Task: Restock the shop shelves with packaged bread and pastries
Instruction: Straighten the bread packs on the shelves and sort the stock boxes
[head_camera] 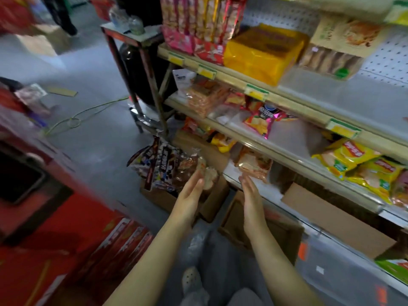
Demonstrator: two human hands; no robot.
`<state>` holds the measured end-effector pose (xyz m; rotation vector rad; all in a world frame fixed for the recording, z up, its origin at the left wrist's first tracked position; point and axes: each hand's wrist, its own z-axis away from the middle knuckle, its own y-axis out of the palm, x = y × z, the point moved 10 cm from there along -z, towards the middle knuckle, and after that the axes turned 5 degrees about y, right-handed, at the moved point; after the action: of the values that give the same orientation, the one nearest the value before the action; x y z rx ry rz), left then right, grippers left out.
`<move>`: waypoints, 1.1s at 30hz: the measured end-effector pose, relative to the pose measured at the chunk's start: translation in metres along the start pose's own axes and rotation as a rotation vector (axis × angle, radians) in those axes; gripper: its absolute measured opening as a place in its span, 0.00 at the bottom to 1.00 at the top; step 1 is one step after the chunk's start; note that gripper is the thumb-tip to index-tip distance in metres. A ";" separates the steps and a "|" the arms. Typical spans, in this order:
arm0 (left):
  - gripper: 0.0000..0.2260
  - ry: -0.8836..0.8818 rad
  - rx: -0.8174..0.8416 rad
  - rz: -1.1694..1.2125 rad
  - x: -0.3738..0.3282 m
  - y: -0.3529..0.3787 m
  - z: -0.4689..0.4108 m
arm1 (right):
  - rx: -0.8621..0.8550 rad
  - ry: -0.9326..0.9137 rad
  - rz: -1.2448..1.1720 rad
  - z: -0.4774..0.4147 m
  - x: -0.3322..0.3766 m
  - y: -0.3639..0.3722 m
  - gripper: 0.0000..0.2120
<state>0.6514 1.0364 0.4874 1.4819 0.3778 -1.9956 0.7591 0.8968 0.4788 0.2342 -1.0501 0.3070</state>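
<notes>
Both my arms reach forward and down toward the low shelf. My left hand (191, 188) is stretched out with straight fingers, its tips touching a clear pack of bread rolls (207, 176) in an open cardboard box (212, 206) on the floor. Dark pastry packs (159, 166) stand in the same box to the left. My right hand (250, 191) is flat and open, its fingertips just below a clear pack of sliced bread (254, 165) that lies on the low shelf edge (231, 173). Neither hand grips anything.
Shelves (287, 100) on the right carry yellow, red and pink snack packs. A second cardboard box (265, 230) sits under my right arm. Red cartons (66, 228) stand at left. A metal stand (143, 62) and a green cable (88, 113) are on the grey floor.
</notes>
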 end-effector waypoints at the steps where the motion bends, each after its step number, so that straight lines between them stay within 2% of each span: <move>1: 0.20 -0.003 -0.019 0.008 0.000 -0.012 -0.003 | 0.001 0.009 0.006 -0.002 -0.001 0.009 0.22; 3: 0.27 -0.013 -0.057 0.012 -0.001 -0.032 -0.009 | 0.008 0.023 0.011 -0.009 -0.003 0.022 0.21; 9: 0.31 -0.024 -0.143 0.053 0.002 -0.072 -0.027 | 0.050 0.067 0.005 -0.032 -0.007 0.055 0.20; 15: 0.32 -0.097 -0.198 0.048 0.011 -0.090 -0.069 | 0.050 0.134 0.042 -0.079 -0.010 0.079 0.21; 23: 0.25 -0.205 -0.306 0.072 0.033 -0.113 -0.142 | 0.017 0.252 0.117 -0.169 -0.014 0.105 0.21; 27: 0.22 -0.263 -0.373 0.122 0.057 -0.125 -0.178 | 0.007 0.354 0.156 -0.209 -0.034 0.118 0.22; 33: 0.22 -0.363 -0.404 0.087 0.106 -0.147 -0.222 | 0.038 0.396 0.196 -0.248 -0.074 0.141 0.22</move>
<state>0.7087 1.2414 0.2956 0.8558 0.5118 -1.9278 0.8760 1.1009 0.3016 0.0978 -0.6758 0.5281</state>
